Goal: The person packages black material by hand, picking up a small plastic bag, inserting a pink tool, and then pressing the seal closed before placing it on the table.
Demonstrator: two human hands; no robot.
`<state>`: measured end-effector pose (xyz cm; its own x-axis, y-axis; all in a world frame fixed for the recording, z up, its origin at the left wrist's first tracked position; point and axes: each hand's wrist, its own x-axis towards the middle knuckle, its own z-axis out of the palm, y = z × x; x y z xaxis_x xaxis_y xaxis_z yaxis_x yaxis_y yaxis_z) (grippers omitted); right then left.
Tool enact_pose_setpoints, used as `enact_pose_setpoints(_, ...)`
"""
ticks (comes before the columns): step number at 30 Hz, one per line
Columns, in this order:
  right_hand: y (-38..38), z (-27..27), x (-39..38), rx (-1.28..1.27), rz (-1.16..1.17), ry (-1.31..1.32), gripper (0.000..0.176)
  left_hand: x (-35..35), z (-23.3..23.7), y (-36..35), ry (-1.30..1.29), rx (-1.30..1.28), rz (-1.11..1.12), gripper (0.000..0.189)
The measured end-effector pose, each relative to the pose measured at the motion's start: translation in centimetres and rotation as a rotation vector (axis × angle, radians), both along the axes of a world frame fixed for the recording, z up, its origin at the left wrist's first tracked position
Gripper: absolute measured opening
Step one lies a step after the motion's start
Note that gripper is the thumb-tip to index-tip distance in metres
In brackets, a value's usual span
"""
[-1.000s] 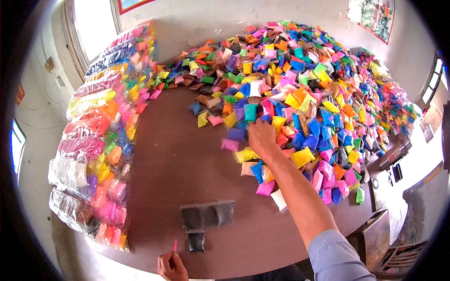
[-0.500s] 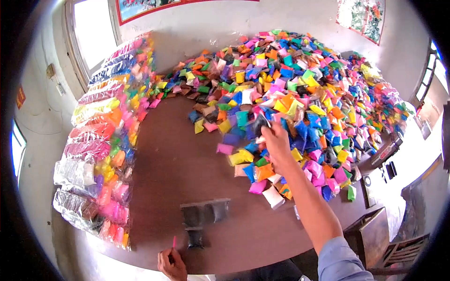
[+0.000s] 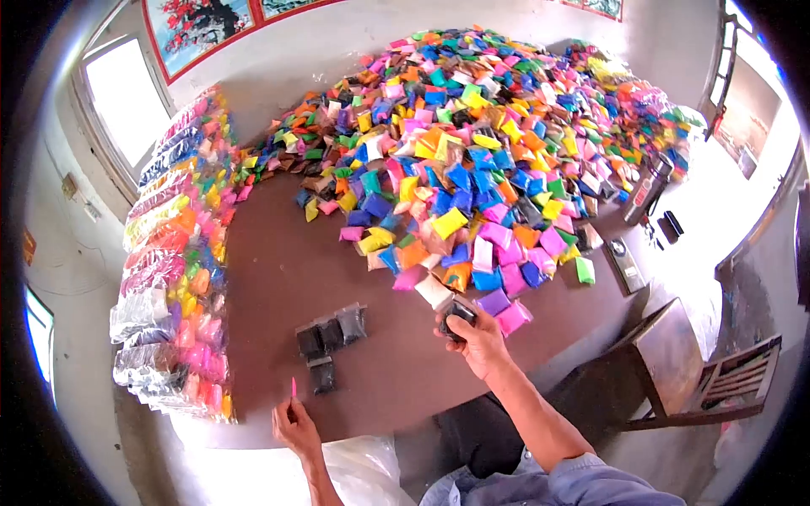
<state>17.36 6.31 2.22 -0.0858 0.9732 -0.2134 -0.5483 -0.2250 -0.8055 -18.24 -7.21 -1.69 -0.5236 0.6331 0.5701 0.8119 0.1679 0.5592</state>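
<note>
Pinching a soft, square black packet (image 3: 458, 318), the right hand (image 3: 474, 335) has closed fingers.

Blue-grey shirt (image 3: 498, 485), woven-looking cloth, right sleeve (image 3: 582, 474) ending near the elbow, creased at its edge. Black trousers (image 3: 483, 434). Left hand (image 3: 295, 428) and right hand (image 3: 474, 341) bare.

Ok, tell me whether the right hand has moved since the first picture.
Yes: the right hand has moved out of the heap of packets, toward the near edge of the table, holding a black packet.
</note>
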Motion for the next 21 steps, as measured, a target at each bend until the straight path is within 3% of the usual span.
enact_pose_setpoints(4, -2.8, -0.1, 0.8, 0.029, -0.006, -0.118, 0.036, -0.7, -0.1, -0.1, 0.050, 0.034, -0.030, 0.005)
enact_pose_setpoints(8, -3.7, -1.4, 1.4, 0.021, 0.046, -0.085, 0.031, 0.0, 0.8, -0.5, -0.088, 0.139, -0.048, 0.007)
enact_pose_setpoints(10, -3.9, -2.2, 1.7, 0.035, 0.045, -0.006, 0.033, 2.2, 0.7, -1.1, -0.187, 0.136, -0.094, 0.006)
enact_pose_setpoints(11, -4.0, -2.6, 1.7, 0.029, 0.041, -0.002, 0.033, 4.5, 0.6, -0.9, -0.113, 0.183, -0.107, 0.005)
enact_pose_setpoints(12, -3.8, -2.9, 1.6, 0.049, 0.040, 0.021, 0.030, 7.2, 1.6, -1.0, -0.184, 0.124, -0.220, 0.005)
enact_pose_setpoints(14, -3.8, -3.1, 1.6, 0.072, 0.039, 0.044, 0.028, 11.2, 1.6, -0.1, -0.011, 0.016, -0.372, 0.005)
enact_pose_setpoints(19, -4.0, -3.4, 2.1, 0.103, 0.058, 0.048, 0.029, 17.4, 2.3, 2.4, -0.072, -0.078, -0.555, 0.010)
enact_pose_setpoints(21, -3.8, -3.7, 2.2, 0.089, 0.055, 0.076, 0.029, 17.7, 2.7, 3.1, 0.182, -0.114, -0.573, 0.012)
